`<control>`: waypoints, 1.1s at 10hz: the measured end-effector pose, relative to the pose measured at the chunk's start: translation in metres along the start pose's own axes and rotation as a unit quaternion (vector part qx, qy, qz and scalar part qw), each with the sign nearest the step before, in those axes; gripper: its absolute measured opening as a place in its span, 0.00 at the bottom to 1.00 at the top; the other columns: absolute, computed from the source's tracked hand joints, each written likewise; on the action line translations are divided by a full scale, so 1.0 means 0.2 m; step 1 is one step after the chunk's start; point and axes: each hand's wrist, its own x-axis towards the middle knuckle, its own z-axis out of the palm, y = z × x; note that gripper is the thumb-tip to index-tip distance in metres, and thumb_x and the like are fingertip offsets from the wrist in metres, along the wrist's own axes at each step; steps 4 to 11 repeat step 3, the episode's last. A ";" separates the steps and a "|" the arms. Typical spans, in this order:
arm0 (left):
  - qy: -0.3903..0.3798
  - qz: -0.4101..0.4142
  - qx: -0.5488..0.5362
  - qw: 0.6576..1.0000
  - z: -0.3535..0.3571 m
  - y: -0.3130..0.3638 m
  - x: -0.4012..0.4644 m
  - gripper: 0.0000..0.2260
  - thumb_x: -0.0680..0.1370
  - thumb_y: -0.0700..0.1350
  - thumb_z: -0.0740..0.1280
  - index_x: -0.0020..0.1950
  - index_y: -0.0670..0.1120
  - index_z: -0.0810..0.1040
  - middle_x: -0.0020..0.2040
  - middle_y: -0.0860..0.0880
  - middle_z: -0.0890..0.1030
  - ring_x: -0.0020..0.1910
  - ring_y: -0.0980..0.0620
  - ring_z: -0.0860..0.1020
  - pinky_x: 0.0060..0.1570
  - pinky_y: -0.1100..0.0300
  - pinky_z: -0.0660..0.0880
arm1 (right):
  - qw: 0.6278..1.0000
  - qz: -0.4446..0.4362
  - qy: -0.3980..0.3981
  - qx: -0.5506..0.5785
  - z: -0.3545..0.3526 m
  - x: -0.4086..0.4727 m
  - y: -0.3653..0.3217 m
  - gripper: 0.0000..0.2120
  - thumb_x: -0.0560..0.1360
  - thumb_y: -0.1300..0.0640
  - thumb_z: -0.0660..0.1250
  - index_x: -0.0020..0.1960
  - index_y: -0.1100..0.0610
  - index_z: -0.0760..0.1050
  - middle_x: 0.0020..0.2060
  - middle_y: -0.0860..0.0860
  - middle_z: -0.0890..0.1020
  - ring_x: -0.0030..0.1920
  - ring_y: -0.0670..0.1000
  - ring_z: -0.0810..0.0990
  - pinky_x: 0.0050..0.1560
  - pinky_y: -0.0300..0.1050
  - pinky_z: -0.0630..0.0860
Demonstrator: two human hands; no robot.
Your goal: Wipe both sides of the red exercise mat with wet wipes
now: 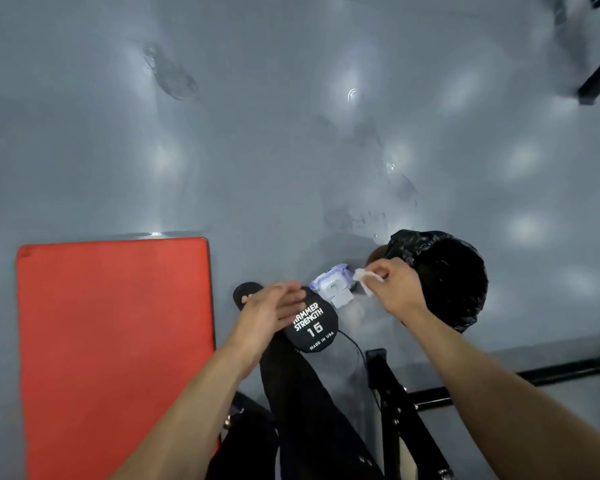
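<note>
Glossy grey floor fills my view, smooth and sheened with soft light patches and a few dull scuffs; the red exercise mat lies flat on it at lower left, a matte rectangle with rounded corners, well apart from both hands. Beside its right edge stands a black dumbbell, its rounded end printed with white lettering and the number 15; my left hand rests on it with fingers straight and relaxed, holding nothing. Just past the dumbbell sits a pale lilac wet wipe pack, soft-sided with a hard flip lid raised; my right hand pinches a crumpled white wipe beside it. A bin lined with a crinkled black bag sits behind that hand; black metal frame bars cross lower right.
</note>
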 end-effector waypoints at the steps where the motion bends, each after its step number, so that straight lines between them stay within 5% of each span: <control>1: 0.001 -0.015 0.022 1.000 0.02 0.00 0.07 0.14 0.87 0.46 0.57 0.58 0.45 0.83 0.54 0.45 0.87 0.54 0.46 0.86 0.58 0.55 0.80 | 0.992 0.094 0.009 -0.086 -0.16 0.14 0.26 0.04 0.75 0.56 0.71 0.48 0.53 0.84 0.40 0.51 0.82 0.44 0.56 0.81 0.45 0.44 0.76; 2: 0.002 -0.013 0.028 1.000 0.01 0.02 0.11 0.14 0.87 0.45 0.56 0.58 0.44 0.82 0.53 0.44 0.87 0.54 0.44 0.85 0.59 0.53 0.79 | 0.976 0.179 0.018 -0.122 -0.32 0.21 0.44 0.09 0.76 0.56 0.67 0.53 0.49 0.83 0.43 0.54 0.83 0.45 0.59 0.81 0.46 0.50 0.79; 3: 0.022 -0.023 0.024 0.999 -0.04 0.03 0.12 0.14 0.87 0.45 0.57 0.59 0.44 0.82 0.53 0.45 0.87 0.54 0.44 0.85 0.60 0.52 0.79 | 0.950 0.253 0.000 -0.184 -0.42 0.20 0.60 0.19 0.76 0.56 0.69 0.67 0.48 0.78 0.57 0.58 0.82 0.57 0.62 0.80 0.52 0.51 0.76; 11: 0.022 -0.023 0.024 0.999 -0.04 0.03 0.12 0.14 0.87 0.45 0.57 0.59 0.44 0.82 0.53 0.45 0.87 0.54 0.44 0.85 0.60 0.52 0.79 | 0.950 0.253 0.000 -0.184 -0.42 0.20 0.60 0.19 0.76 0.56 0.69 0.67 0.48 0.78 0.57 0.58 0.82 0.57 0.62 0.80 0.52 0.51 0.76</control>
